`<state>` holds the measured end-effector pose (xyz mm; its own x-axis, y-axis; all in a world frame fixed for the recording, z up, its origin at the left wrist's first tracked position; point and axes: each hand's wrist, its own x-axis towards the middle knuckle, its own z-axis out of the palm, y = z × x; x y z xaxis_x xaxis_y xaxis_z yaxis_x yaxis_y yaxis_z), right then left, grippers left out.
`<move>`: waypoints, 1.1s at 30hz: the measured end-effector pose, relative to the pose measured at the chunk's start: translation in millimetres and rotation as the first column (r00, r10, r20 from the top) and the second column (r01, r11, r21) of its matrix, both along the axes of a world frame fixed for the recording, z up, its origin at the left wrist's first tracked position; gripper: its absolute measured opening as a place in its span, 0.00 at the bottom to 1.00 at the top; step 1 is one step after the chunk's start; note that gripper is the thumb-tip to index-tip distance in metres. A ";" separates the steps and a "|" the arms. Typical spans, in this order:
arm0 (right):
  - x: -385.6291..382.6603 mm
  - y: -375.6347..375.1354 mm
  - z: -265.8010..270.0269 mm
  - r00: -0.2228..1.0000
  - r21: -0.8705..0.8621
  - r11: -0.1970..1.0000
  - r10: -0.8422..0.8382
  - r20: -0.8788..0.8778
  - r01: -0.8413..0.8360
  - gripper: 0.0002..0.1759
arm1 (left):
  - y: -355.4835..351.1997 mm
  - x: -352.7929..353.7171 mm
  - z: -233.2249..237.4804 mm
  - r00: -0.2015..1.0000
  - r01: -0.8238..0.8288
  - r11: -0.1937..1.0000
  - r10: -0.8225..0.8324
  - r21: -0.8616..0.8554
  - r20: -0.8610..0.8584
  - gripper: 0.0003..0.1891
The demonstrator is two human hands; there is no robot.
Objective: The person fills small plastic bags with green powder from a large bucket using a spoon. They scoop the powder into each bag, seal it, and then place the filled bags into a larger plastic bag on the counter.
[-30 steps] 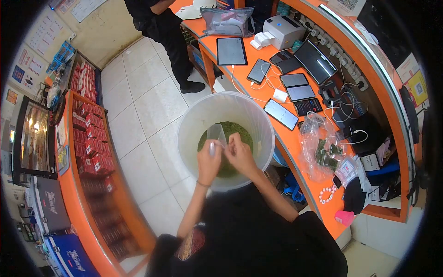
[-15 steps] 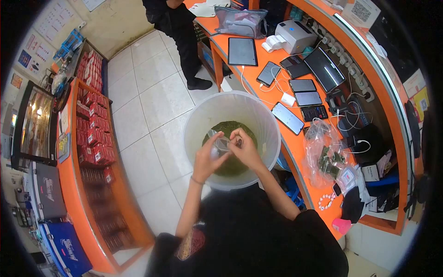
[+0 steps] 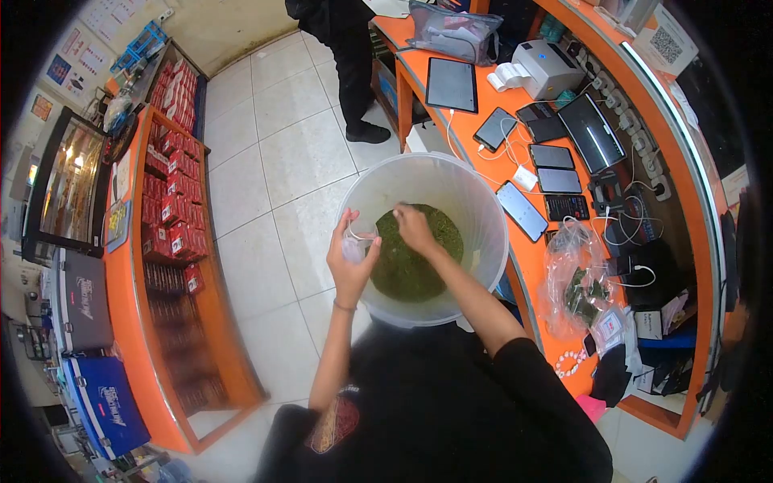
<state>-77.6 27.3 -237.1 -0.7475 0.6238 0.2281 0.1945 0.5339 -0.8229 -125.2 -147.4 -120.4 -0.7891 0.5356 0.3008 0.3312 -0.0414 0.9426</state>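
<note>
Pouch (image 3: 354,245), small and clear, clasped mouth-up in left hand (image 3: 351,264) at rim of translucent bucket (image 3: 477,201), near green leaf crumbs (image 3: 423,270); right hand (image 3: 415,228) dipped in, grip indiscernible.

Left hand (image 3: 350,262) grips small bag (image 3: 354,245) at bucket (image 3: 419,158) rim. Right hand (image 3: 415,228) just right of grip, inside bucket above leaves (image 3: 419,270). Counter (image 3: 527,262) with phones (image 3: 522,211) farther right. Shelf of boxes (image 3: 173,209) well left. Another person (image 3: 350,48) far behind.

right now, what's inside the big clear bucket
Green crumbly material covers the bucket bottom, and the right hand reaches in. The hand and forearm hide part of it; what lies beneath cannot be seen.
</note>
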 end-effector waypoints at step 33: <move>155.0 -38.2 189.4 0.851 -0.293 0.956 -0.173 -0.495 0.024 0.07 | 35.5 -1.1 15.1 0.927 0.163 0.924 -0.263 -0.345 -0.267 0.49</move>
<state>77.5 -10.9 -47.8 -0.5015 0.7800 0.3743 -0.2528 0.2816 -0.9256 -126.3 -111.9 -105.4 -0.5425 0.7858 0.2969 0.6187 0.1346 0.7740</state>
